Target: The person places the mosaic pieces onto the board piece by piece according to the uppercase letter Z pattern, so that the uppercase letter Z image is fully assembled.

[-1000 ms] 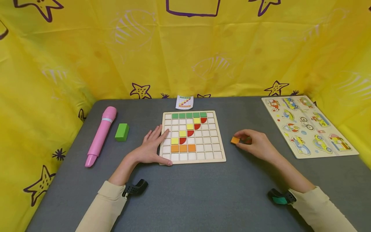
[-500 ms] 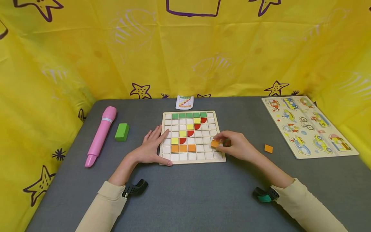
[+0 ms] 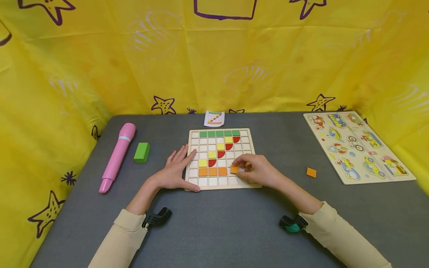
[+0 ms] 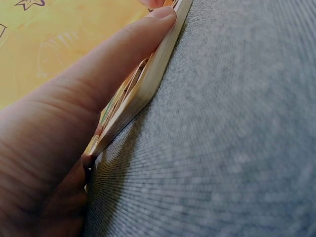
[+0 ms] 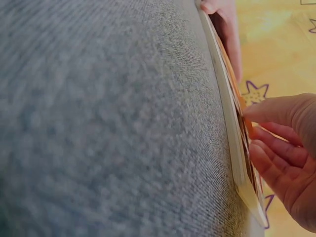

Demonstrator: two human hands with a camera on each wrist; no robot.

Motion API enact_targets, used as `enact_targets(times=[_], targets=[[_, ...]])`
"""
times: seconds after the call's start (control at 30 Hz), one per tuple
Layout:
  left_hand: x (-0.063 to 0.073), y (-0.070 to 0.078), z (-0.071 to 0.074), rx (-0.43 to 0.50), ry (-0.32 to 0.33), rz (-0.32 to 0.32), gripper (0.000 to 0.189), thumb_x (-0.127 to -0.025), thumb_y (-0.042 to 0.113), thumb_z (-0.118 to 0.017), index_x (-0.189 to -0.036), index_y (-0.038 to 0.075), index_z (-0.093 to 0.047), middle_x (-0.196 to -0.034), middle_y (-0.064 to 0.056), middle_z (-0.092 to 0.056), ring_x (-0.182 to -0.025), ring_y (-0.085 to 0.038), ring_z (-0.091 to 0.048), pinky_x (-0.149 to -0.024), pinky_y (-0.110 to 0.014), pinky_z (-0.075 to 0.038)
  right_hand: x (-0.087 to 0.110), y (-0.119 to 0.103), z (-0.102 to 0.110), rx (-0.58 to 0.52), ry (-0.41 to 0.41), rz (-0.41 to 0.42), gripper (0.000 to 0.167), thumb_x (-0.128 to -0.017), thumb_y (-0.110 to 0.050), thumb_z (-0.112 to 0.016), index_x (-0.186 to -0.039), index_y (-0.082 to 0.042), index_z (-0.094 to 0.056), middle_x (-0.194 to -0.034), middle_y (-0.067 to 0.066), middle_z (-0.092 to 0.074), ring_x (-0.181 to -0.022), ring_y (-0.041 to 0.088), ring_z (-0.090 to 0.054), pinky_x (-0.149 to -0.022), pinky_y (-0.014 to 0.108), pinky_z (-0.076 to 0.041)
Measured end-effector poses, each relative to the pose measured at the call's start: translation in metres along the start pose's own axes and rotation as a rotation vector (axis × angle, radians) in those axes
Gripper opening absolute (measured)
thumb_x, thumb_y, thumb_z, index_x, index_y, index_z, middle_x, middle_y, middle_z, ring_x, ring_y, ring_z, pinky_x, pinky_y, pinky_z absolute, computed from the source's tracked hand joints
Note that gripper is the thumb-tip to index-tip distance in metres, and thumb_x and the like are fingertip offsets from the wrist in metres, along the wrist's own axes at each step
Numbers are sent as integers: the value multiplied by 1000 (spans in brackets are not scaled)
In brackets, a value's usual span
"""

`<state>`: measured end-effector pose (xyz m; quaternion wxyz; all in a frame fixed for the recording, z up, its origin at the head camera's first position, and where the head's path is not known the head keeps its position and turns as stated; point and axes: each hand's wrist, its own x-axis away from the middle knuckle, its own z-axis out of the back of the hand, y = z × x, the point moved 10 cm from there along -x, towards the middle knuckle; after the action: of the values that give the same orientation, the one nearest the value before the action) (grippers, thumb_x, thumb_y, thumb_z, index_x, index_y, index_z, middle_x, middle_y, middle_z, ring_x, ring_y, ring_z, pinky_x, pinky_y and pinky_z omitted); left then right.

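Note:
A wooden grid board (image 3: 223, 188) lies mid-table, set with green, yellow and orange square tiles and red quarter-round tiles. My left hand (image 3: 174, 171) rests spread on the board's left edge, the thumb (image 4: 133, 47) along its near left corner. With thumb and fingertips my right hand (image 3: 259, 170) pinches an orange square tile (image 3: 234, 169) at the orange row, one cell's width right of the third orange tile (image 3: 222, 171). In the right wrist view those fingertips are right at the board's surface. Another orange tile (image 3: 311, 172) lies on the table to the right.
A small pattern card (image 3: 214, 118) lies behind the board, showing a similar coloured design. To the left are a green block (image 3: 142, 153) and a pink toy microphone (image 3: 118, 158). A wooden vehicle picture puzzle (image 3: 358, 147) lies at right. A yellow curtain (image 3: 214, 56) hangs behind the table.
My right hand has carried the orange tile leftward from the table right of the board to over the orange row. The loose orange tile has come into view. My left hand stays put.

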<state>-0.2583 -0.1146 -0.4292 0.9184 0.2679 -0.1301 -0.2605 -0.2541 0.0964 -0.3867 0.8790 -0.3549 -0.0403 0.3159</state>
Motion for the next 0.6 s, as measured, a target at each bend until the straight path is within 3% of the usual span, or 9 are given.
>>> enact_targets(times=[0.6], targets=[[0, 2, 0, 7, 0, -8, 124, -69, 58, -82, -157, 7, -12, -161, -19, 8, -148, -33, 9, -113, -55, 5, 0, -4, -5, -2, -17, -1, 24, -83, -8, -76, -106, -8, -71, -100, 0, -68, -89, 16, -58, -79, 32, -52]])
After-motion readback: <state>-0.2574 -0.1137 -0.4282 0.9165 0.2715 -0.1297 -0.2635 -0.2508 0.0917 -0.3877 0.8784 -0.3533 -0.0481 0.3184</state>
